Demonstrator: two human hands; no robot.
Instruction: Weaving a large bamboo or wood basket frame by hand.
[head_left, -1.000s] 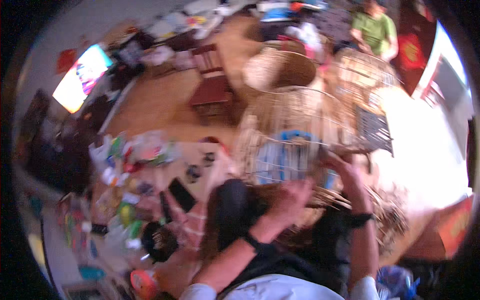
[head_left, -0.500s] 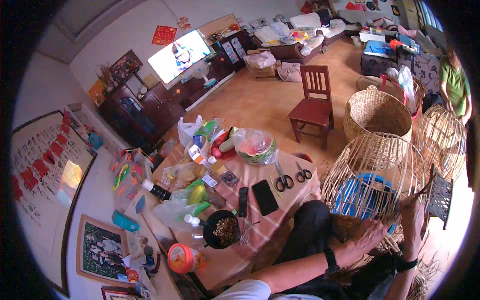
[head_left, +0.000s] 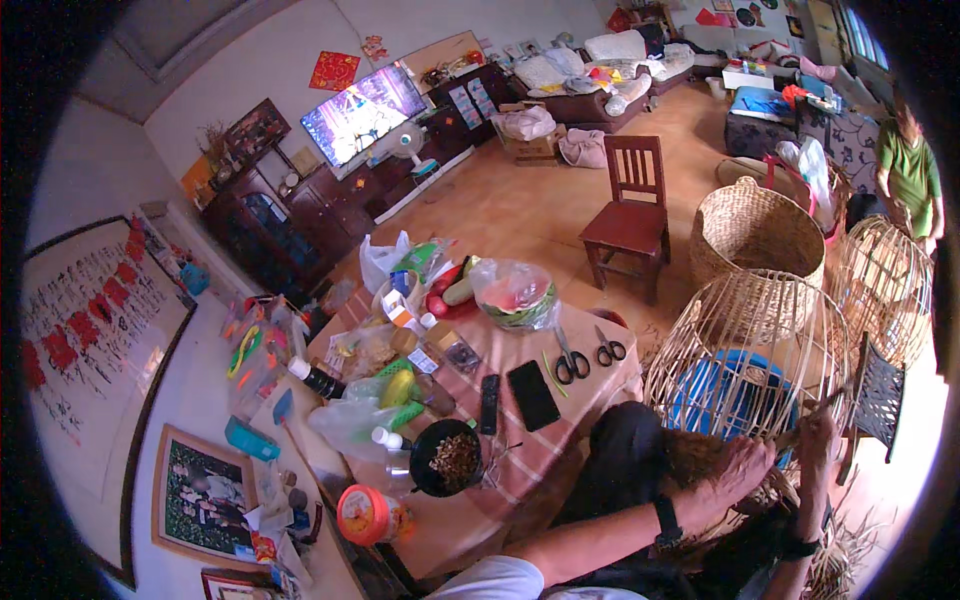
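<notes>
In front of my lap, at the lower right, stands a tall openwork basket frame [head_left: 690, 335] of thin pale rods. My left hand [head_left: 735, 470] is closed at its near edge, fingers curled against the weave. Just to the right, my right hand [head_left: 815, 450] is raised and closed, with a thin strip sticking out above it; what exactly it grips is too small to tell. Loose dry straw [head_left: 845, 550] hangs and lies below my right wrist. Through the rods shows a blue plastic tub [head_left: 700, 400].
A cloth-covered table [head_left: 530, 460] on my left holds scissors [head_left: 572, 365], a dark tablet [head_left: 533, 395], a black bowl of brown bits [head_left: 445, 458] and bagged watermelon [head_left: 515, 295]. A woven basket [head_left: 750, 225] and wooden chair [head_left: 630, 220] stand beyond. A person in green [head_left: 908, 175] is at far right.
My right hand has come down slightly toward the basket's edge. The left hand stays nearly where it was. The television picture is different, and the whole view has shifted a little.
</notes>
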